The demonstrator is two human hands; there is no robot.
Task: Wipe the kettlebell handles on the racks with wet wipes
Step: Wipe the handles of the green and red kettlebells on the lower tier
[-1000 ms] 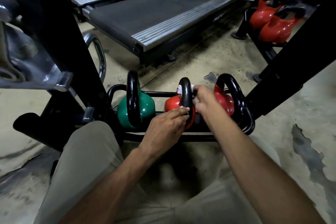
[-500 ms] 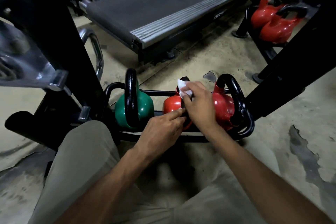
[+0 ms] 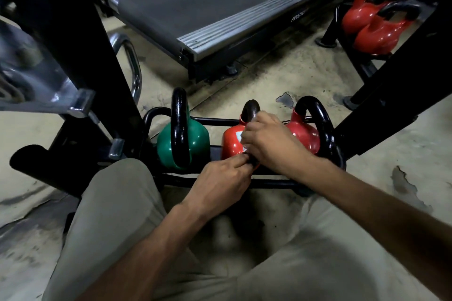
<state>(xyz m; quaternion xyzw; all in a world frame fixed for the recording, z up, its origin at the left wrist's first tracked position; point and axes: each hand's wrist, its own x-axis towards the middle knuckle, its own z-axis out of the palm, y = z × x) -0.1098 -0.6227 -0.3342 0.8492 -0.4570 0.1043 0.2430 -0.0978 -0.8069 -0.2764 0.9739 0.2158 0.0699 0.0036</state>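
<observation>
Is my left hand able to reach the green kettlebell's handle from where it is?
Probably yes. The left hand pinches low on the middle red kettlebell's handle, and the green kettlebell's handle stands bare just to its left, nothing between them.

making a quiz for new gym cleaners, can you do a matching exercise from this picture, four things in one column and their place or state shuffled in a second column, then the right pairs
Things
1. green kettlebell
2. middle red kettlebell
3. right red kettlebell
4. treadmill

Place or state
A. held by the left hand and the right hand
B. left end of the low rack, untouched
C. on the floor beyond the low rack
D. right end of the low rack, partly behind the right hand

Pairs: 1-B, 2-A, 3-D, 4-C
</observation>
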